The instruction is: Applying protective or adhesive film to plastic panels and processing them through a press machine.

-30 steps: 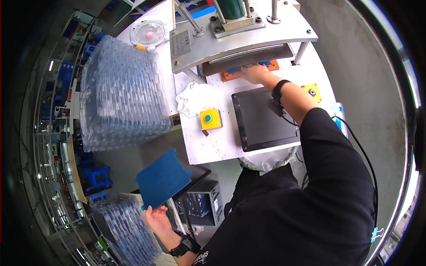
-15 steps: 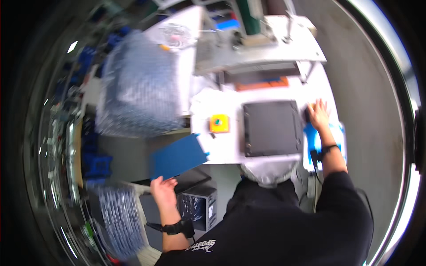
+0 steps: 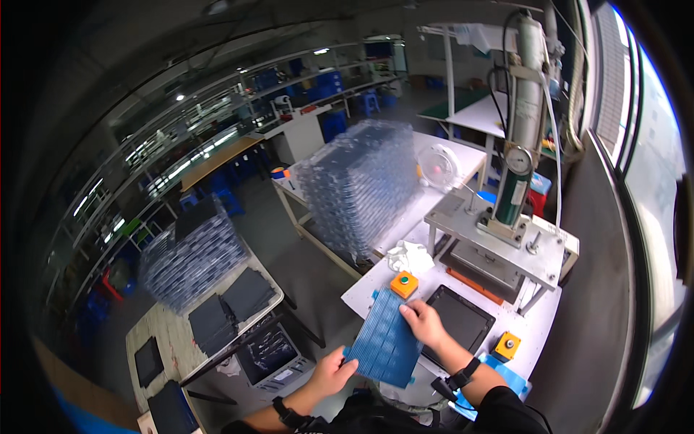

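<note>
A thin blue ribbed sheet (image 3: 384, 341) is tilted in front of me, with small light-blue tabs at its edges. My left hand (image 3: 334, 372) pinches its left edge between thumb and fingers. At the opposite, upper right edge my right hand (image 3: 426, 324) grips it, thumb on top and the other fingers partly hidden. Just beyond the sheet, on the white bench (image 3: 358, 295), sits a yellow button box (image 3: 404, 283) with a green button. A black rectangular plate with a raised rim (image 3: 463, 315) lies to the right, partly covered by my right hand and forearm.
A press with a tall cylinder (image 3: 522, 123) and gauge stands at the far right of the bench. Another yellow button box (image 3: 507, 346) is near its right edge. Wrapped sheets (image 3: 361, 184) are stacked beyond; black sheets (image 3: 246, 293) lie on a left table above a grey crate (image 3: 269, 354).
My view has lifted and swung left. The sheet has come from my left side to in front of me. My right hand has left the bench's right side and taken hold of it.
</note>
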Action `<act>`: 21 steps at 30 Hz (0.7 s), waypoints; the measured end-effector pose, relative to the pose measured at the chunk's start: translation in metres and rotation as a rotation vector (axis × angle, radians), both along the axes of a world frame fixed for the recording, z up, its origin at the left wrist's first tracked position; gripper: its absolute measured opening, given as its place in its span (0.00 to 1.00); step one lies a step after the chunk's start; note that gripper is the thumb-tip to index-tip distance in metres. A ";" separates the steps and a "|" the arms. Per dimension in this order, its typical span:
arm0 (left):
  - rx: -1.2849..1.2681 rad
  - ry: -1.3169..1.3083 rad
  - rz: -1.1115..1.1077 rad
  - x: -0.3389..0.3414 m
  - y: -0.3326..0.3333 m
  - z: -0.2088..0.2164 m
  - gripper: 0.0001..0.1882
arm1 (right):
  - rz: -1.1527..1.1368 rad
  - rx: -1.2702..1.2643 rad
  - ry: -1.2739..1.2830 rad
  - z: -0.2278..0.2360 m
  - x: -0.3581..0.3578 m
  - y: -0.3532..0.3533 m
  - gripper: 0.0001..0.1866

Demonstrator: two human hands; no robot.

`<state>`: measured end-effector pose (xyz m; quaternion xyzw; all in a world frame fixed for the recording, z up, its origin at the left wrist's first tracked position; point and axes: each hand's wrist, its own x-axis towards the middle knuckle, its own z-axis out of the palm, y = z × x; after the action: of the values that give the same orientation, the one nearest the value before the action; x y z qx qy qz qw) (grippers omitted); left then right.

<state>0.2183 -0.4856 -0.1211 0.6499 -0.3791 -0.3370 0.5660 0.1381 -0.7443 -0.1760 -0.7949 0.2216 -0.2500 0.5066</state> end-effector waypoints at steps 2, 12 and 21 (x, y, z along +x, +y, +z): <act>0.077 0.183 -0.147 0.017 0.043 -0.001 0.10 | 0.013 -0.004 0.108 -0.008 0.009 0.029 0.17; -0.033 -0.344 0.685 0.027 0.136 0.002 0.11 | 0.394 -0.783 -0.127 0.057 0.067 0.182 0.21; -0.266 -0.050 1.008 0.065 0.273 -0.048 0.10 | 0.755 -0.578 -0.070 0.062 0.140 0.352 0.15</act>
<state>0.2832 -0.2124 -0.1687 0.6820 -0.0722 0.0440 0.7265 0.2781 -0.3928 -0.1140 -0.9193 -0.1784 -0.1262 0.3274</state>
